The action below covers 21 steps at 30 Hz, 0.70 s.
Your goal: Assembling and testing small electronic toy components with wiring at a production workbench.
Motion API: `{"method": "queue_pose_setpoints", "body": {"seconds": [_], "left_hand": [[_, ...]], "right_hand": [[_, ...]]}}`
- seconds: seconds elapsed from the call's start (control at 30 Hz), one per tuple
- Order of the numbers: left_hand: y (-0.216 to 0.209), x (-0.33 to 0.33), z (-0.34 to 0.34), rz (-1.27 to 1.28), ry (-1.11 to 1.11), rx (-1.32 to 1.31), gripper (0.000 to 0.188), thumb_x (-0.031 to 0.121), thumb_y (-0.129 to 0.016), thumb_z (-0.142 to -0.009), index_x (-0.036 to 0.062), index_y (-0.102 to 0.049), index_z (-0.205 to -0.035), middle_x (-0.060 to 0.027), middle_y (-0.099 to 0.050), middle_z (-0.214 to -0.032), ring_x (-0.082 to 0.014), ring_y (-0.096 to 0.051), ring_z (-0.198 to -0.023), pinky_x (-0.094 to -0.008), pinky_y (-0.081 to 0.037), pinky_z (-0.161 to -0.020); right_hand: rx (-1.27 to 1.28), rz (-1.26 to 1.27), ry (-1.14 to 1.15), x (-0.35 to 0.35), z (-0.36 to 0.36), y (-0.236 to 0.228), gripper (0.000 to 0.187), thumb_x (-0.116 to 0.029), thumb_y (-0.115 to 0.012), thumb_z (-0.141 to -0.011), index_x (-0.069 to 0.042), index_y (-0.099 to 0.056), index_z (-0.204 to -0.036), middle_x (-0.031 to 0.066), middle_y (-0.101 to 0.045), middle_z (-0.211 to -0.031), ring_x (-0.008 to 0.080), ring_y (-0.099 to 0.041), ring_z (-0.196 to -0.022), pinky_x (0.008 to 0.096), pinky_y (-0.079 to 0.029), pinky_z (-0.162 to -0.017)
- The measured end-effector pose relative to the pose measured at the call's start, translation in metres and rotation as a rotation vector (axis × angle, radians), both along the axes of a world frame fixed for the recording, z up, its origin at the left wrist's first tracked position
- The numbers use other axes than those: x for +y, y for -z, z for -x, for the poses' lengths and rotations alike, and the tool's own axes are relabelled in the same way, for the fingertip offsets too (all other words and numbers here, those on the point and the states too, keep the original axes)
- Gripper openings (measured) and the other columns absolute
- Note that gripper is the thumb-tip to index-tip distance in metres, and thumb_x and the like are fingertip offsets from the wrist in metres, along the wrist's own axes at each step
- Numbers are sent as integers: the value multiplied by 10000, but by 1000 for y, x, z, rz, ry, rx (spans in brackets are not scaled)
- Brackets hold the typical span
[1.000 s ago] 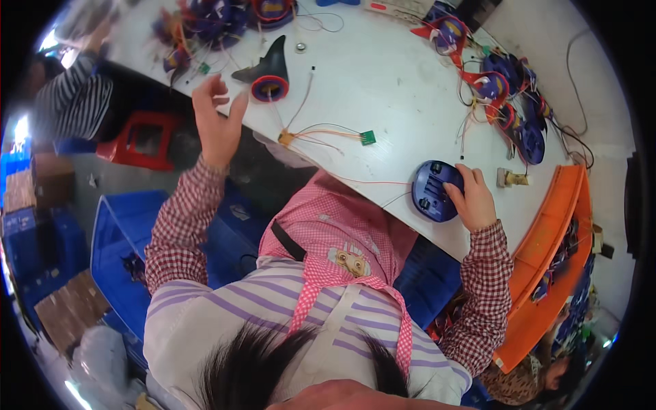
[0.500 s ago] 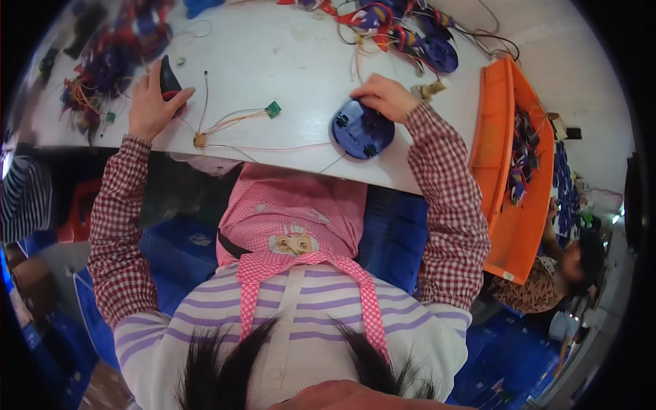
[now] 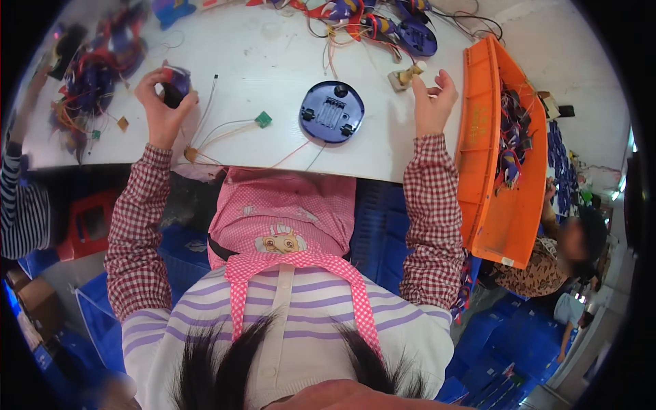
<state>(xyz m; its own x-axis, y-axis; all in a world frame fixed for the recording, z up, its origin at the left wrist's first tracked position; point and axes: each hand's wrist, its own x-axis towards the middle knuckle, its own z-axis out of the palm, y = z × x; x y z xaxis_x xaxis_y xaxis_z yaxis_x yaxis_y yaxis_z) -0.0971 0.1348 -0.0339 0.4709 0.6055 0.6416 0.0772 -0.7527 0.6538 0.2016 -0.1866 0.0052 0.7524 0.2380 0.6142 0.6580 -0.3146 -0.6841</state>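
Observation:
My left hand [image 3: 164, 106] grips a purple, black and red molded part [image 3: 178, 80] between thumb and fingers; wires trail from it, and its full shape is partly hidden. My right hand [image 3: 435, 106] is raised over the table's right side, fingers loosely curled and apart, with nothing seen in it. Its thumb is close to a small brass-coloured piece with a pale tip [image 3: 408, 75]. Between the hands lies a dark blue rounded plastic base [image 3: 333, 130], inner side up. Left of it, a green circuit board [image 3: 263, 119] is wired to a small tan piece [image 3: 190, 154].
Purple and red wired parts are heaped at the left [image 3: 92, 89] and far side [image 3: 365, 24] of the white table [image 3: 256, 61]. An orange bin [image 3: 476, 143] with more parts stands right. A person in striped clothing [image 3: 31, 212] is at left, another person [image 3: 526, 273] at right.
My right hand has let go of the blue base and moved right, toward the brass-coloured piece. My left hand has turned and lifted the part it grips.

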Motion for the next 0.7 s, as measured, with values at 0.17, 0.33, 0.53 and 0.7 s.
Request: {"method": "queue_pose_setpoints", "body": {"seconds": [0.17,0.33,0.53,0.7], "left_hand": [[8,3,-17,682,304,-34,495,15,-684,-714,89,-384,-1101,-123,-416,-1118,-223,-475,-1025,-338,-420,-900],[11,20,13,576,320,-26,633,46,-706,-724,46,-337,-1238,-182,-459,-1170,-276,-512,-1075,-360,-431,-930],[25,28,13,756,431,26,768,72,-716,-740,-5,-264,-1356,-225,-426,-1272,-276,-486,-1138,-360,-414,-971],[12,-21,39,738,-291,-36,503,103,-659,-791,-48,-426,-1211,-165,-487,-1112,-208,-510,-949,-289,-430,-862]], "right_hand": [[284,237,-124,10,-43,17,386,-270,-717,-763,14,-591,-992,106,-599,-884,124,-540,-703,236,-451,-611],[655,218,-198,23,-46,14,328,-255,-718,-762,0,-594,-928,69,-623,-711,108,-503,-509,218,-417,-447],[683,10,-185,35,-3,-16,299,-227,-689,-809,18,-586,-946,82,-615,-730,87,-500,-507,194,-403,-431],[937,-68,-383,47,37,-25,264,-166,-674,-822,30,-572,-966,102,-619,-776,105,-534,-539,200,-438,-444]]}}
